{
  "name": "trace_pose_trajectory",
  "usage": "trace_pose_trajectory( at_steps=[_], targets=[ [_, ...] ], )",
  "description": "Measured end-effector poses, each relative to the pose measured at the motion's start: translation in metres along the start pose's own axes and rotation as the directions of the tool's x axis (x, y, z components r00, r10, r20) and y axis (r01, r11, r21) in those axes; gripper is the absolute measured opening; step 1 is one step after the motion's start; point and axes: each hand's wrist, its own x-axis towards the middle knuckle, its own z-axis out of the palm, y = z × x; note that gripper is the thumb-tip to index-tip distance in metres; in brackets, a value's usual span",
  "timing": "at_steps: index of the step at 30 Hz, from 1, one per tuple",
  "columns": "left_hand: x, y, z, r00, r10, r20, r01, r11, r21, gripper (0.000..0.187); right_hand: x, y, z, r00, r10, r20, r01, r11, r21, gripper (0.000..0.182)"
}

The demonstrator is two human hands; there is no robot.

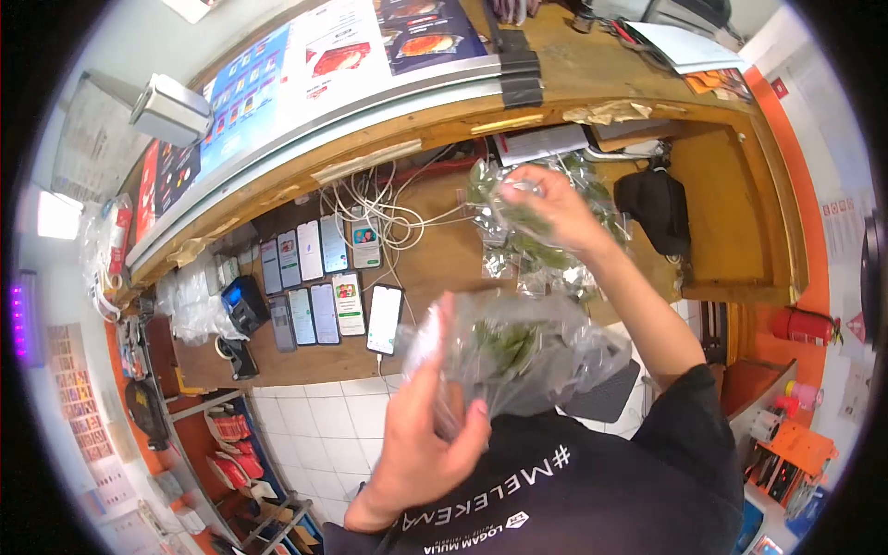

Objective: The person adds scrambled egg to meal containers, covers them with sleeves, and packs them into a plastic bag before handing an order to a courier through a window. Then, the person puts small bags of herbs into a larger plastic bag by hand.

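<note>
My left hand point(427, 439) is closed on the edge of a large clear plastic bag point(578, 347), held up in front of my shirt. Green leafy contents point(509, 344) show through its film. Farther out, over the back right of the desk, my right hand point(560, 213) pinches a small clear packet of green leaves point(490, 194). Under and beside that hand lies a pile of similar shiny packets point(546, 254), partly hidden by the hand and wrist.
Several phones point(324, 310) lie in two rows on the wooden desk point(430, 259), near tangled white cables point(379, 208). A black pouch point(652, 208) sits at right. A raised counter ledge point(370, 153) runs along the back. Plastic bags point(194, 296) lie at left.
</note>
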Motion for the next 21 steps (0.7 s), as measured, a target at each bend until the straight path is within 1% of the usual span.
trace_pose_trajectory(
  at_steps=[1,2,3,4,5,6,7,8,9,10,11,14,15,16,17,18,19,20,21],
  targets=[
    [0.002,-0.009,-0.006,1.0,0.009,0.014,-0.009,0.999,0.035,0.094,-0.024,-0.033,0.007,0.995,0.095,0.016,-0.096,0.973,0.21,0.017],
    [0.004,-0.014,-0.006,1.0,-0.013,0.005,0.013,1.0,-0.023,0.094,-0.046,-0.054,0.013,0.987,-0.045,0.155,0.001,0.961,0.275,0.015],
    [0.005,-0.019,-0.007,0.999,-0.035,-0.005,0.034,0.996,-0.081,0.094,-0.064,-0.065,0.018,0.94,-0.194,0.282,0.088,0.934,0.347,0.014],
    [0.007,-0.024,-0.008,0.998,-0.056,-0.014,0.054,0.989,-0.139,0.094,-0.075,-0.063,0.03,0.884,-0.271,0.381,0.191,0.953,0.235,0.014],
    [0.008,-0.032,-0.012,0.998,-0.063,-0.011,0.06,0.984,-0.167,0.094,-0.08,-0.058,0.046,0.811,-0.327,0.485,0.307,0.944,0.124,0.014],
    [0.008,-0.039,-0.017,0.998,-0.068,-0.005,0.065,0.979,-0.195,0.094,-0.081,-0.042,0.062,0.805,-0.248,0.539,0.311,0.95,-0.029,0.019],
    [0.006,-0.045,-0.022,0.998,-0.057,0.007,0.057,0.983,-0.175,0.095,-0.078,-0.016,0.078,0.804,-0.156,0.574,0.31,0.933,-0.181,0.024],
    [0.002,-0.045,-0.023,0.995,-0.096,-0.01,0.093,0.977,-0.194,0.095,-0.072,0.011,0.091,0.843,0.028,0.538,0.268,0.845,-0.464,0.028],
    [-0.003,-0.044,-0.023,0.99,-0.139,-0.024,0.131,0.968,-0.213,0.096,-0.068,0.039,0.1,0.873,0.201,0.445,0.202,0.681,-0.704,0.032],
    [-0.008,-0.043,-0.023,0.982,-0.185,-0.037,0.172,0.958,-0.23,0.096,-0.073,0.069,0.11,0.897,0.319,0.307,0.077,0.571,-0.817,0.034],
    [-0.012,-0.041,-0.026,0.979,-0.197,-0.047,0.187,0.968,-0.168,0.097,-0.078,0.085,0.116,0.898,0.413,0.152,-0.05,0.44,-0.897,0.036],
    [-0.025,-0.054,-0.041,0.981,-0.196,-0.008,0.195,0.98,-0.048,0.095,-0.088,0.046,0.11,0.842,0.445,0.306,0.031,0.527,-0.85,0.04],
    [-0.032,-0.065,-0.044,0.977,-0.213,-0.019,0.211,0.974,-0.087,0.096,-0.095,0.036,0.092,0.86,0.172,0.481,0.287,0.616,-0.734,0.04],
    [-0.039,-0.071,-0.046,0.975,-0.22,-0.026,0.218,0.974,-0.06,0.095,-0.103,0.022,0.064,0.786,-0.119,0.606,0.535,0.621,-0.573,0.04],
    [-0.044,-0.076,-0.048,0.974,-0.225,-0.034,0.223,0.974,-0.032,0.095,-0.107,-0.014,0.041,0.82,0.006,0.573,0.267,0.881,-0.392,0.039],
    [-0.048,-0.08,-0.05,0.973,-0.226,-0.046,0.226,0.974,-0.005,0.094,-0.11,-0.044,0.015,0.807,0.138,0.574,-0.056,0.986,-0.159,0.038],
    [-0.053,-0.085,-0.053,0.961,-0.274,-0.037,0.274,0.962,0.004,0.094,-0.116,-0.04,-0.016,0.922,0.127,0.366,-0.119,0.992,-0.045,0.039],
    [-0.057,-0.09,-0.055,0.946,-0.321,-0.032,0.322,0.947,0.014,0.094,-0.118,-0.025,-0.045,0.98,0.139,0.14,-0.151,0.985,0.083,0.041],
    [-0.06,-0.092,-0.057,0.935,-0.354,-0.031,0.355,0.935,0.021,0.094,-0.113,0.0,-0.071,0.996,0.012,-0.094,-0.047,0.924,-0.381,0.061]
  ],
)
